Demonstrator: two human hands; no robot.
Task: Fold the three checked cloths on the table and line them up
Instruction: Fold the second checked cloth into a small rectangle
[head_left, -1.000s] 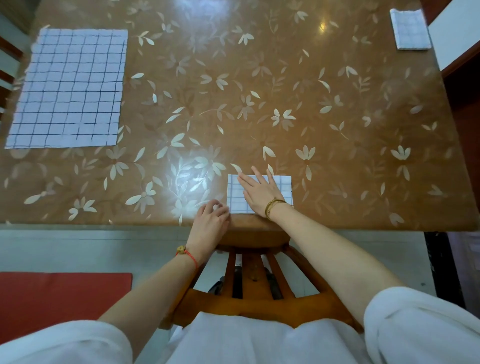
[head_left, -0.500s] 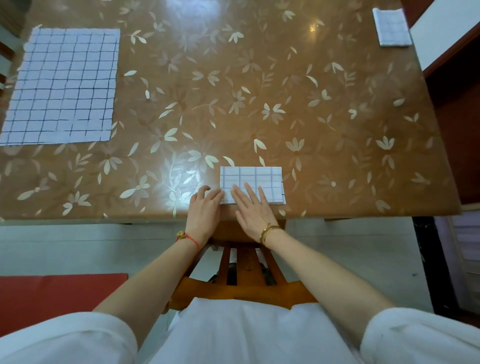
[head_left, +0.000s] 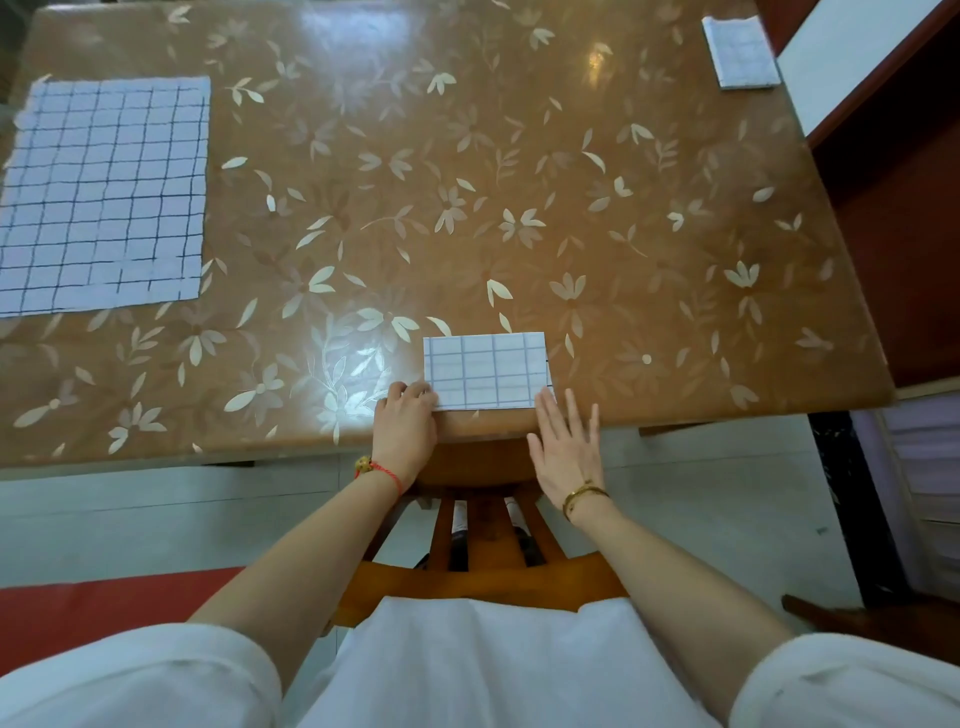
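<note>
— The fingers (head_left: 413, 391) of the left hand (head_left: 405, 428), how do they lie?

— Curled, knuckles up, bent down onto the near left corner of the folded cloth (head_left: 485, 371) and holding it there. The thumb is hidden under the hand.

— And the right hand (head_left: 566, 452)?

— Flat, with nothing in it. Its fingers (head_left: 571, 415) are straight and spread. The forefinger tip touches the cloth's near right corner, the other fingers lie on the table (head_left: 519, 156) just beside it, and the palm hangs out past the table's near edge.

— Where does that cloth sit?

— Flat on the glossy brown flowered table, close to the near edge and right in front of the person. It is a neat rectangle with its long sides running left to right, and it lies between the two hands.

— The other two cloths?

— The spread cloth (head_left: 104, 192) lies open and flat at the left side of the table, well apart from the hands, and its left edge runs out of view. The small folded cloth (head_left: 740, 52) lies at the far right corner.

— Anything else?

— A red cord (head_left: 384, 470) on the left wrist, a gold bangle (head_left: 584, 493) on the right. A wooden chair (head_left: 483, 571) stands at the near edge below the arms, and a red mat (head_left: 78, 608) lies on the floor to the left.
</note>
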